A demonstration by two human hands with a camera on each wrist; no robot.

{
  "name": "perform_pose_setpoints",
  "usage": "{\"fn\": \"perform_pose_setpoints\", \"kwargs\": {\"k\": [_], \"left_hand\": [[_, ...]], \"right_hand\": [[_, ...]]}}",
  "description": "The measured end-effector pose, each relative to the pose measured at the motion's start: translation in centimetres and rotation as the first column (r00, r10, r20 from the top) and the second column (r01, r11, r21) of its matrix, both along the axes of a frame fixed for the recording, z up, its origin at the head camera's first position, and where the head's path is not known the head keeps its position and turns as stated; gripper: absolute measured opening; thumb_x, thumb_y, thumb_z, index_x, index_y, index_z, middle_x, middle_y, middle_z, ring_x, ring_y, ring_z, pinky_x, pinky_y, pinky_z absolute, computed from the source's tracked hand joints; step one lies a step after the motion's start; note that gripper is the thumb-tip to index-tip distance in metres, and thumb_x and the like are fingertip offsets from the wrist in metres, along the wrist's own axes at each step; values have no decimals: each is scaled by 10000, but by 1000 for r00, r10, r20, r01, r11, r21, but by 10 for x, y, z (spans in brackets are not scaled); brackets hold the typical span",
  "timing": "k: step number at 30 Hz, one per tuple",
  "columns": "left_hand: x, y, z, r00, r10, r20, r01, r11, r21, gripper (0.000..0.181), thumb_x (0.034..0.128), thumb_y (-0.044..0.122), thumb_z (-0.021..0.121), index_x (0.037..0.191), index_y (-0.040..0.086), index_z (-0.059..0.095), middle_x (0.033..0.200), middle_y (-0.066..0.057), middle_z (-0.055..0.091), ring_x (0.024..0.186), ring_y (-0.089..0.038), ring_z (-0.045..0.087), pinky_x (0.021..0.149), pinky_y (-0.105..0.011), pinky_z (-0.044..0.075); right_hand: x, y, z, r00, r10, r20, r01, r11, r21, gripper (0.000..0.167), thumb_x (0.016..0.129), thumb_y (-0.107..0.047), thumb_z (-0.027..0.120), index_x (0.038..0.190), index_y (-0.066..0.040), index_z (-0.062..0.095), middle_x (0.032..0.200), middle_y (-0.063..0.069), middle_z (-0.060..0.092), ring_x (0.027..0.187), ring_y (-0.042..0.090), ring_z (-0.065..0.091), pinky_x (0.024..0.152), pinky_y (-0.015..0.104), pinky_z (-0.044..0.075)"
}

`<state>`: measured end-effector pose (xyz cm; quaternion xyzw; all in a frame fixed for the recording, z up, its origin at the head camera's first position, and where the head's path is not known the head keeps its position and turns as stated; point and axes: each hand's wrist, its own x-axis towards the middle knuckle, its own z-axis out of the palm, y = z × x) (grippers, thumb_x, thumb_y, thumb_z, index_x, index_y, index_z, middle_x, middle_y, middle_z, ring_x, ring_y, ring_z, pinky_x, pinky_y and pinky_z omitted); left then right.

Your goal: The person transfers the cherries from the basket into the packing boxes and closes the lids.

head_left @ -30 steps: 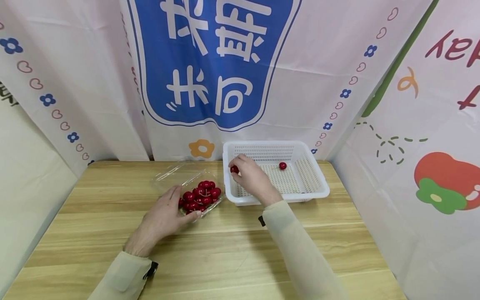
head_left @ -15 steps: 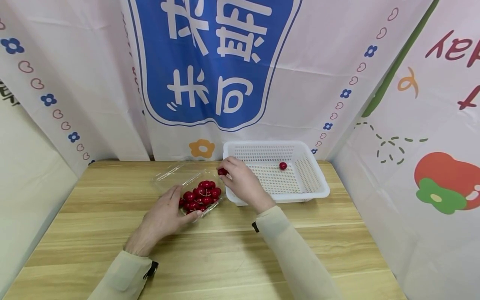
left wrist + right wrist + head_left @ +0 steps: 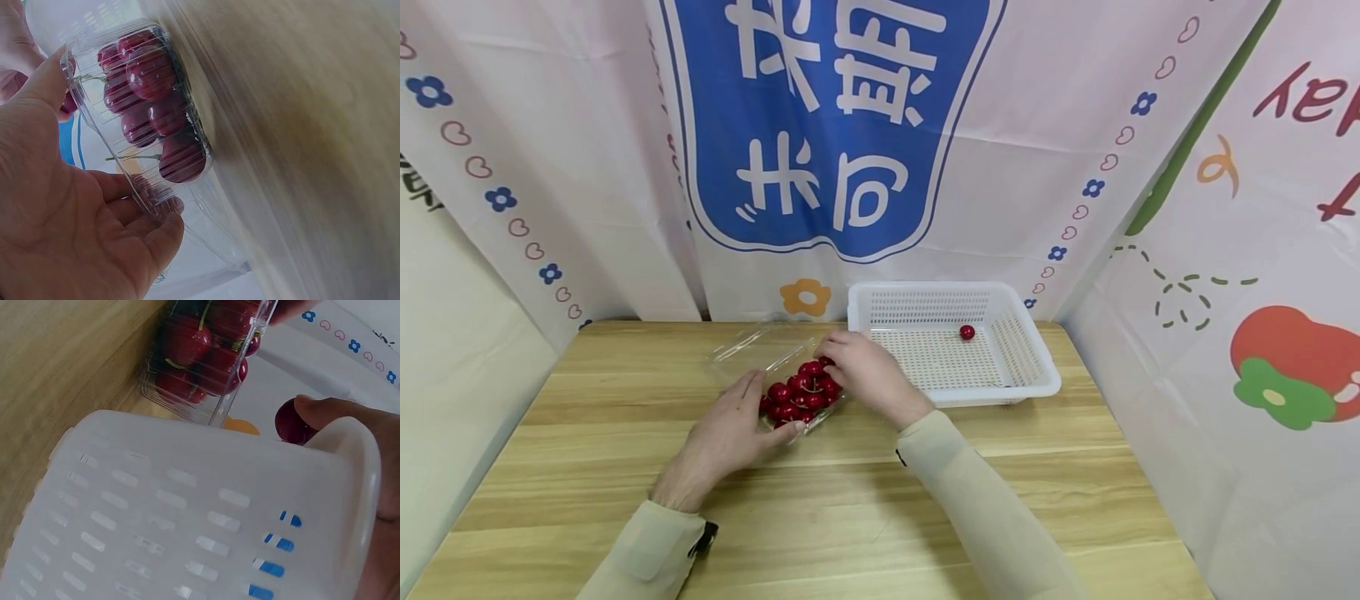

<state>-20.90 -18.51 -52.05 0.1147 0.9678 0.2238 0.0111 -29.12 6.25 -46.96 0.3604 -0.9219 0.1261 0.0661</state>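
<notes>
My left hand (image 3: 726,425) grips a clear plastic box (image 3: 90,119) by its rim, thumb at one corner and fingers curled over the edge. Red cherries (image 3: 801,398), some with green stems, are heaped inside. Over the box's right end, my right hand (image 3: 876,375) pinches a dark red cherry (image 3: 290,422) between thumb and fingers. That cherry is mostly covered by the fingers in the head view. A single cherry (image 3: 967,332) lies in a white perforated plastic basket (image 3: 1045,379), just right of the box.
The box's clear lid (image 3: 752,346) lies folded back behind it. Both containers stand near the back of a wooden table (image 3: 850,508). A printed cloth (image 3: 985,192) hangs directly behind.
My right hand has moved left with its cherry, from over the basket's left end to over the plastic box. The left hand stays on the box.
</notes>
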Motion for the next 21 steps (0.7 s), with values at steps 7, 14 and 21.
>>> {"fn": "perform_pose_setpoints", "kwargs": {"k": [7,14,21], "left_hand": [[1,1,1,1000,-1,-7,1,1000,7,1183,1008,701,853,1698,-164,433,1764,-423,474,1593,-643,544,1303,-757,506],[1,0,1,1000,-3,-11,3,1000,-3,1208,1000,714,855,1702,-168,421,1760,-437,466,1594,-654,535,1304,-766,499],[1,0,1,1000,-2,-10,1,1000,-7,1198,1004,699,857,1701,-172,421,1764,-440,459,1597,-657,531,1307,-766,496]], "right_hand": [[-3,-8,0,999,9,-44,-3,990,144,249,1117,-133,801,1353,-189,856,1408,-21,843,1326,172,811,1275,389,608],[-7,-10,2,999,-1,-32,7,984,178,290,1099,-131,819,1382,-190,851,1440,-16,847,1389,187,788,1414,451,472],[-4,4,14,1000,-19,16,17,997,78,318,1116,-126,809,1430,-170,824,1496,12,810,1406,227,775,1274,404,608]]}}
